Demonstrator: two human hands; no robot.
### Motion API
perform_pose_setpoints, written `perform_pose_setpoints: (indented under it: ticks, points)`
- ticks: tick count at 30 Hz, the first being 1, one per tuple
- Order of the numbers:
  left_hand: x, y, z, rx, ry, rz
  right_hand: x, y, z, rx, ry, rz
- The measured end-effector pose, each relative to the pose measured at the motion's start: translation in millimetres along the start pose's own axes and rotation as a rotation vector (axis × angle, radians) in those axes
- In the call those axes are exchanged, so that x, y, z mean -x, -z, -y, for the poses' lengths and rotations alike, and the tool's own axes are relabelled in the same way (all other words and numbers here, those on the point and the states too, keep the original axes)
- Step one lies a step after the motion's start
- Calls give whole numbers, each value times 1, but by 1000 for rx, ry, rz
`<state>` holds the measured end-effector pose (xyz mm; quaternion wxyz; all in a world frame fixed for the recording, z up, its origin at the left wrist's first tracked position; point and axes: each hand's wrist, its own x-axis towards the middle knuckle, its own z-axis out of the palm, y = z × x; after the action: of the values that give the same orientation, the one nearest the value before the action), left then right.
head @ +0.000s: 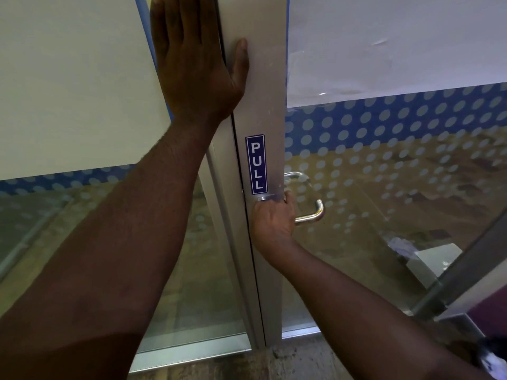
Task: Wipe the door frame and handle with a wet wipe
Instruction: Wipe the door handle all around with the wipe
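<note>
A grey metal door frame (270, 105) runs upright through the middle, with a blue PULL sticker (256, 164) on it. My left hand (197, 61) lies flat and open against the frame's upper part, thumb on the door's stile. My right hand (271, 218) is closed around the steel door handle (312, 213) just under the sticker. A second handle (297, 176) shows behind the glass. No wet wipe can be seen in either hand.
Glass panels (384, 174) with white frosting and a blue dotted band flank the frame. Through the glass, a tiled floor and a pale box (428, 259) show at right. A dark purple surface (488, 305) sits at the lower right.
</note>
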<state>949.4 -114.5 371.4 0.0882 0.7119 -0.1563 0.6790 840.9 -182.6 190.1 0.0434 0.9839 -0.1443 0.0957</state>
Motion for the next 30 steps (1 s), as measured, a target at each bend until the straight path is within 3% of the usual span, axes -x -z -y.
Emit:
perform_pose_setpoints:
  ticks: [6,11,19,26,30]
  points:
    - [0,0,1,-24,6,11,18,-16,-30,16,275,-139]
    - [-2,2,2,-22,-14,9,16,-13,-88,87,503,-96]
    - [0,1,-1,-32,-2,20,24,-11,-65,93,437,-110]
    - [-2,3,1,-29,-2,62,23,-11,-114,150,452,-77]
    - [-1,5,-1,-32,11,56,23,-9,-85,159,460,-75]
